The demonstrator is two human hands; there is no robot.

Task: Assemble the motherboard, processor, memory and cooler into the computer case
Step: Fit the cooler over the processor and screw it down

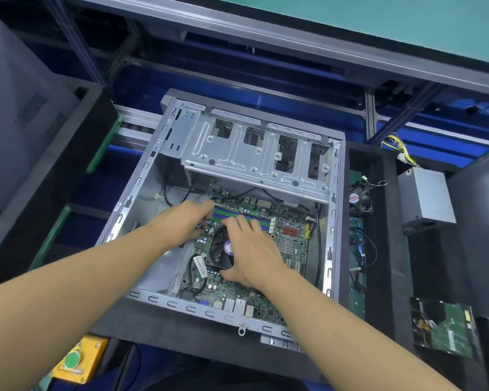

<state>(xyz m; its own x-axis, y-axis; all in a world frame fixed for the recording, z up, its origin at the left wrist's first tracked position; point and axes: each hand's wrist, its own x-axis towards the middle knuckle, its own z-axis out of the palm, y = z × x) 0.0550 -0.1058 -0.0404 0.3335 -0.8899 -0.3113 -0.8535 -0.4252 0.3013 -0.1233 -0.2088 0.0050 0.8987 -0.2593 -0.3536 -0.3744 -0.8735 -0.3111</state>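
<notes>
The open grey computer case (pixel 141 193) lies flat with the green motherboard (pixel 291 230) inside it. A black cooler (pixel 219 253) with a purple hub sits on the board. My right hand (pixel 251 249) grips the cooler's right side, thumb at its near edge. My left hand (pixel 182 222) reaches over the cooler's far left corner, fingers curled near thin wires and the green and blue memory slots (pixel 223 214). The processor is hidden under the cooler.
A silver drive cage (pixel 254 156) spans the case's far end. To the right lie a small fan (pixel 360 198), a power supply (pixel 426 198) with yellow cables, and a bagged green board (pixel 446 328). A yellow button box (pixel 78 359) sits near left.
</notes>
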